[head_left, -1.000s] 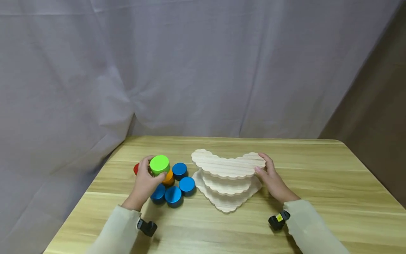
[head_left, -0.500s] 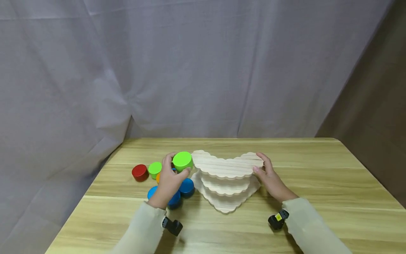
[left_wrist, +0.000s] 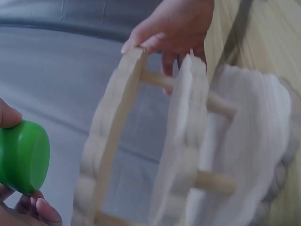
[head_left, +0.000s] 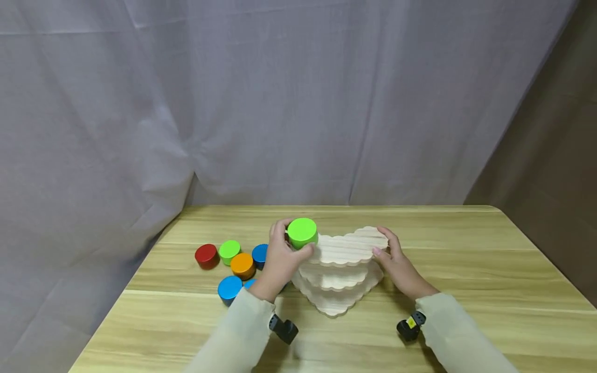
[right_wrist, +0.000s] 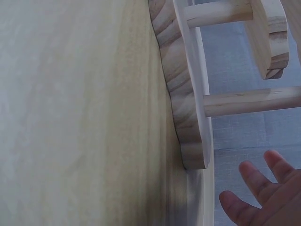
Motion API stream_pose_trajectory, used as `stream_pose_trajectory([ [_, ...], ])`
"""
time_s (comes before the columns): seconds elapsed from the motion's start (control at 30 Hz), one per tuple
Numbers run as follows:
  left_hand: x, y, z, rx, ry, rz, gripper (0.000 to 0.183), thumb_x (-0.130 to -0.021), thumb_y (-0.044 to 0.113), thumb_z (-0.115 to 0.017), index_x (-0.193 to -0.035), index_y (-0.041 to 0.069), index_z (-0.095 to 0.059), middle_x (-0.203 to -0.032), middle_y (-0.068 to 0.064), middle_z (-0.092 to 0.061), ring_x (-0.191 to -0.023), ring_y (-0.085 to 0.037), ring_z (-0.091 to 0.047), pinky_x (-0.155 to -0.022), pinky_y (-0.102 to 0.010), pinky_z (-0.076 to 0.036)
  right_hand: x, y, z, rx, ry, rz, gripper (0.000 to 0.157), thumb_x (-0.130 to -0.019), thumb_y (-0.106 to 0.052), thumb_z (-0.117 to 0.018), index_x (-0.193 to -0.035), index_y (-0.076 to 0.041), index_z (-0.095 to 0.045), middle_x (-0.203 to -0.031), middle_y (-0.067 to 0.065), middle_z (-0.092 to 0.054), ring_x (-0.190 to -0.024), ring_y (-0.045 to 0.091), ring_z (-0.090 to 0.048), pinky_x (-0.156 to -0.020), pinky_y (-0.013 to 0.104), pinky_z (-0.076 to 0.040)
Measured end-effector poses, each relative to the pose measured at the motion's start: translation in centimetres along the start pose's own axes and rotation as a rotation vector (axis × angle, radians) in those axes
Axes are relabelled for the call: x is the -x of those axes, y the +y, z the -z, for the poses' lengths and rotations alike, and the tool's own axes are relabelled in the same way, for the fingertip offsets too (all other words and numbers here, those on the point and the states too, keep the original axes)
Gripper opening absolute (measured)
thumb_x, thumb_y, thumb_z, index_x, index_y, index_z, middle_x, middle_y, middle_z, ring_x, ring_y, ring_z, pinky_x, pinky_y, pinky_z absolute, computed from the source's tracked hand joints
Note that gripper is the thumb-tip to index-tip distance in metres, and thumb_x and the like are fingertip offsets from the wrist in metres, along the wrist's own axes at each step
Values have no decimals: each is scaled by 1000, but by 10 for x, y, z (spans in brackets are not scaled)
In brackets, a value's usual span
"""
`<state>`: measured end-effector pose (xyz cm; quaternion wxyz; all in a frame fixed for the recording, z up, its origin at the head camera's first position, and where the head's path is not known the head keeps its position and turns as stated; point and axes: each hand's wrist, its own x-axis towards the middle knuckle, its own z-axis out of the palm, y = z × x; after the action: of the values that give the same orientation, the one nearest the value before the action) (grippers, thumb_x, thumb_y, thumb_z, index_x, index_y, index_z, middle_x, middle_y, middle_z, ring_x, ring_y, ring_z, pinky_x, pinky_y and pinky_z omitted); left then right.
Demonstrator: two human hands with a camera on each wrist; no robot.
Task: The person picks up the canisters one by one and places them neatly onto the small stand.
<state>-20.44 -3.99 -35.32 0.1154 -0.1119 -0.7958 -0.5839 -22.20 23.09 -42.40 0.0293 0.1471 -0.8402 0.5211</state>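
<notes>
My left hand [head_left: 281, 259] grips a green cylinder [head_left: 302, 233] between thumb and fingers, held upright. In the head view it overlaps the left end of a tiered wooden stand [head_left: 350, 249] with scalloped edges; the left wrist view shows the cylinder [left_wrist: 27, 155] apart from the top board [left_wrist: 110, 127]. My right hand [head_left: 400, 267] holds the stand's top board at its right end, thumb on the upper face. Round dowels [right_wrist: 249, 101] join the boards. Some of the right fingers [right_wrist: 256, 181] stretch out behind the board.
Left of the stand on the wooden table [head_left: 466, 259] lie a red cylinder [head_left: 207, 256], another green cylinder [head_left: 230, 252], an orange cylinder [head_left: 243, 266] and several blue cylinders [head_left: 230, 288], some partly behind the left arm. A grey curtain [head_left: 280, 103] hangs behind the table.
My left hand has carried the green cylinder rightward from the group of cylinders to the stand's left end. The right hand keeps its hold and the stand stays in place.
</notes>
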Motion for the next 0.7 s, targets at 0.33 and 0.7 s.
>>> stream_pose_trajectory([
  [0.33, -12, 17, -31, 19, -61, -41, 53, -73, 21, -70, -117, 9, -44, -106, -6, -39, -83, -16, -39, -74, -29, -38, 0, 3, -1, 12, 5, 6, 57, -96, -31, -38, -142, -30, -4, -136, 22, -26, -116, 40, -36, -90, 56, -31],
  [0.7, -20, 34, -59, -24, -102, 25, 54, -70, 25, -75, -116, 12, -47, -107, -2, -42, -91, -13, -45, -78, -28, -43, -2, 6, -1, -8, -1, 4, 58, -96, -31, -38, -142, -25, -4, -136, 22, -29, -117, 40, -36, -92, 55, -31],
])
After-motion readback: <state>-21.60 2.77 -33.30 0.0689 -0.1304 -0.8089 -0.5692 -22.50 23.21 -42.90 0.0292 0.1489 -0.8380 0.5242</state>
